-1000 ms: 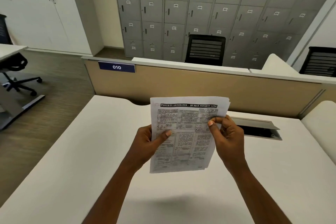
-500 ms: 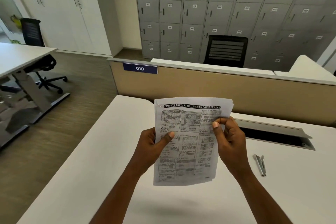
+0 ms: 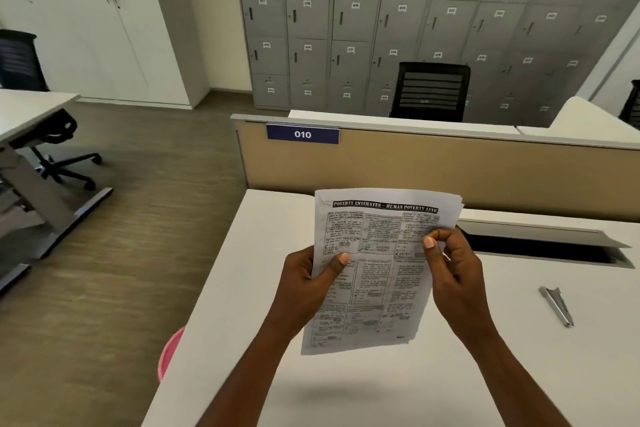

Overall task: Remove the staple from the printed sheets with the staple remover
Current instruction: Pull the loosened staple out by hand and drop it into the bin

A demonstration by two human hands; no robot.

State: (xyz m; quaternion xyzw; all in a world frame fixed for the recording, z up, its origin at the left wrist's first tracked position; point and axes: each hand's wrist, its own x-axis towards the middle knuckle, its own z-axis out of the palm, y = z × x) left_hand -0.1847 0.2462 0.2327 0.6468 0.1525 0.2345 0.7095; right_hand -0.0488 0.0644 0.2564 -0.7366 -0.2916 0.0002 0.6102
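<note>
I hold the printed sheets (image 3: pixel 375 263) upright above the white desk (image 3: pixel 242 288), headline at the top. My left hand (image 3: pixel 304 284) grips their left edge, thumb on the front page. My right hand (image 3: pixel 453 270) pinches the right edge a little below the top corner, where the pages fan apart slightly. A metal staple remover (image 3: pixel 557 306) lies flat on the desk to the right of my right hand, untouched. I cannot make out the staple itself.
An open cable hatch (image 3: pixel 540 246) is sunk into the desk behind my right hand, below the beige divider (image 3: pixel 450 170) labelled 010. Something pink (image 3: pixel 169 354) pokes out at the desk's left edge. Office chairs, another desk and grey lockers stand further off.
The view has swung, so the desk's left edge and the staple remover now show. Both hands keep the same hold on the sheets.
</note>
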